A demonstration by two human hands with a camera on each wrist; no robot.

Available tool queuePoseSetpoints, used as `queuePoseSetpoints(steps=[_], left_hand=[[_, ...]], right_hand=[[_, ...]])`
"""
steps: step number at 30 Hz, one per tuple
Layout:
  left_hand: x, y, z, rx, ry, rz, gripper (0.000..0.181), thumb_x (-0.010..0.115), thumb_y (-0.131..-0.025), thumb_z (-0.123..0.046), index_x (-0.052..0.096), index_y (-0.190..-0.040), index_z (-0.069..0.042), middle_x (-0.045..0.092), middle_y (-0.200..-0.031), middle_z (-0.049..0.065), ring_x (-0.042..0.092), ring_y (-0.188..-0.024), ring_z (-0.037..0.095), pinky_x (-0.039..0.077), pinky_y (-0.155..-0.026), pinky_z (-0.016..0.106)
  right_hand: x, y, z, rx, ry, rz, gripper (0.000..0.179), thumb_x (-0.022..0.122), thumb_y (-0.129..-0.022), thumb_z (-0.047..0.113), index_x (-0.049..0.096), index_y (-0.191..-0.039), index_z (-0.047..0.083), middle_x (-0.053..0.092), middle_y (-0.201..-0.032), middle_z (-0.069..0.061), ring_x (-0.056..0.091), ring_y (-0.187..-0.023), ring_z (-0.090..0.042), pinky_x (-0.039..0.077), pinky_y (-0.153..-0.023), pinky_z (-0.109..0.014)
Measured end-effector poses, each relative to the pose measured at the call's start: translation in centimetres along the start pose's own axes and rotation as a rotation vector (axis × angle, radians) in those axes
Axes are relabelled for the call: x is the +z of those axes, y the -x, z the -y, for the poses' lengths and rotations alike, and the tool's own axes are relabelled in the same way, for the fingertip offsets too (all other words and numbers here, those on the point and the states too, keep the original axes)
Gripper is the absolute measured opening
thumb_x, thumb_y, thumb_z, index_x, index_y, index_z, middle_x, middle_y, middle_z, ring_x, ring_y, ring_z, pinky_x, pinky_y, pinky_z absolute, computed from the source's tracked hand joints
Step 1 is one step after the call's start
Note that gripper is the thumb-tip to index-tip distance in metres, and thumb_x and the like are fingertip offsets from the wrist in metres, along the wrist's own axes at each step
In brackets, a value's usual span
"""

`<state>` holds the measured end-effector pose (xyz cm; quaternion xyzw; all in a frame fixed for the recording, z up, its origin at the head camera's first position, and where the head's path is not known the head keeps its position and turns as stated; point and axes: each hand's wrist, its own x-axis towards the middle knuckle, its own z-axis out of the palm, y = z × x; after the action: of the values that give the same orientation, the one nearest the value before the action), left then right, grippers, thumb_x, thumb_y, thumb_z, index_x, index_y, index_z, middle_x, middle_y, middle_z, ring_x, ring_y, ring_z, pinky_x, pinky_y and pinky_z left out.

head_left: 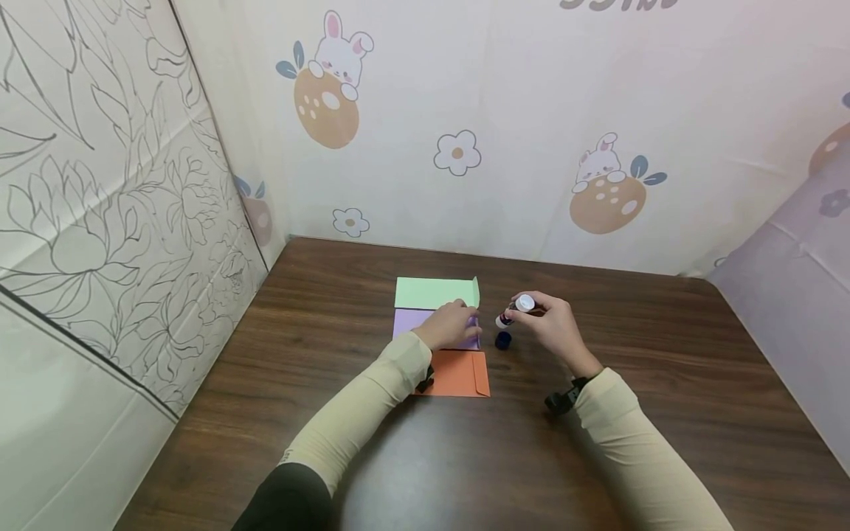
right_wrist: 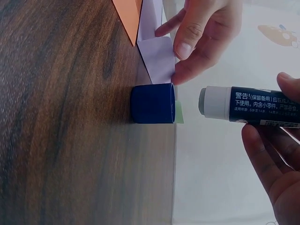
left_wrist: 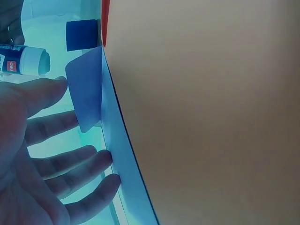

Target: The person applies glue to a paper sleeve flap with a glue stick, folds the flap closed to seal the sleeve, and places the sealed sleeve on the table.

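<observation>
My right hand [head_left: 556,328] grips a dark-labelled glue stick [right_wrist: 262,107] between thumb and fingers. The stick is uncapped and tilted, its white end [right_wrist: 216,102] pointing down and left. Just below that end, the dark blue cap [head_left: 503,340] stands on the table. A purple envelope [head_left: 407,321] lies under my left hand [head_left: 451,324], its flap [right_wrist: 158,58] raised at the right end. In the left wrist view the fingers are spread and extended, with fingertips right at the envelope's edge and the thumb beside the flap.
A green envelope [head_left: 432,293] with its flap up lies beyond the purple one, and an orange envelope [head_left: 454,375] lies nearer. All rest in a column on the brown wooden table [head_left: 319,324]. Patterned sheets [head_left: 518,88] hang behind and at both sides.
</observation>
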<state>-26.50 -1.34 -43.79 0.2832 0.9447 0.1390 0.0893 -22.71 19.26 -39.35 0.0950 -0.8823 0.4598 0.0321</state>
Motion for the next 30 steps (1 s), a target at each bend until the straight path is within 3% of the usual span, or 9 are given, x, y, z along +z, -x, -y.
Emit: queuePoseSetpoints(steps=[6, 14, 22, 26, 30], left_hand=[[0.1, 0.1, 0.2, 0.006, 0.013, -0.019, 0.039, 0.055, -0.099, -0.037, 0.064, -0.126, -0.010, 0.060, -0.127, 0.012, 0.060, -0.115, 0.023, 0.048, -0.098, 0.035], [0.0, 0.1, 0.1, 0.033, -0.017, -0.029, 0.032, 0.058, -0.098, -0.034, 0.072, -0.112, -0.009, 0.064, -0.119, 0.008, 0.062, -0.104, 0.020, 0.048, -0.095, 0.032], [0.1, -0.1, 0.1, 0.060, -0.070, -0.031, 0.023, 0.064, -0.094, -0.032, 0.074, -0.088, -0.012, 0.069, -0.086, 0.000, 0.053, -0.069, 0.012, 0.045, -0.079, 0.027], [0.1, -0.2, 0.1, 0.054, -0.054, -0.030, 0.020, 0.066, -0.093, -0.031, 0.075, -0.087, -0.013, 0.068, -0.078, -0.004, 0.050, -0.064, 0.009, 0.043, -0.070, 0.024], [0.1, -0.2, 0.1, 0.056, -0.056, -0.027, 0.019, 0.067, -0.092, -0.029, 0.075, -0.084, -0.013, 0.067, -0.075, -0.004, 0.049, -0.064, 0.010, 0.042, -0.068, 0.023]], right_hand=[[0.2, -0.5, -0.9, 0.018, -0.011, -0.005, 0.034, 0.075, -0.086, 0.015, 0.067, -0.113, -0.004, 0.069, -0.111, -0.023, 0.057, -0.085, 0.006, 0.048, -0.072, -0.010], [0.3, -0.4, -1.3, -0.008, -0.016, -0.010, 0.035, 0.076, -0.085, 0.028, 0.069, -0.109, 0.004, 0.070, -0.108, -0.016, 0.061, -0.087, 0.001, 0.050, -0.073, -0.012], [0.4, -0.4, -1.4, -0.035, -0.013, -0.023, 0.031, 0.077, -0.084, 0.029, 0.070, -0.105, 0.008, 0.072, -0.104, -0.012, 0.063, -0.086, 0.002, 0.051, -0.072, -0.014], [0.4, -0.4, -1.3, -0.037, -0.016, -0.024, 0.031, 0.077, -0.084, 0.029, 0.070, -0.105, 0.008, 0.072, -0.104, -0.012, 0.063, -0.086, 0.001, 0.051, -0.072, -0.014], [0.4, -0.3, -1.4, -0.035, -0.017, -0.022, 0.030, 0.077, -0.084, 0.028, 0.070, -0.105, 0.008, 0.072, -0.103, -0.012, 0.062, -0.086, 0.001, 0.051, -0.072, -0.014]])
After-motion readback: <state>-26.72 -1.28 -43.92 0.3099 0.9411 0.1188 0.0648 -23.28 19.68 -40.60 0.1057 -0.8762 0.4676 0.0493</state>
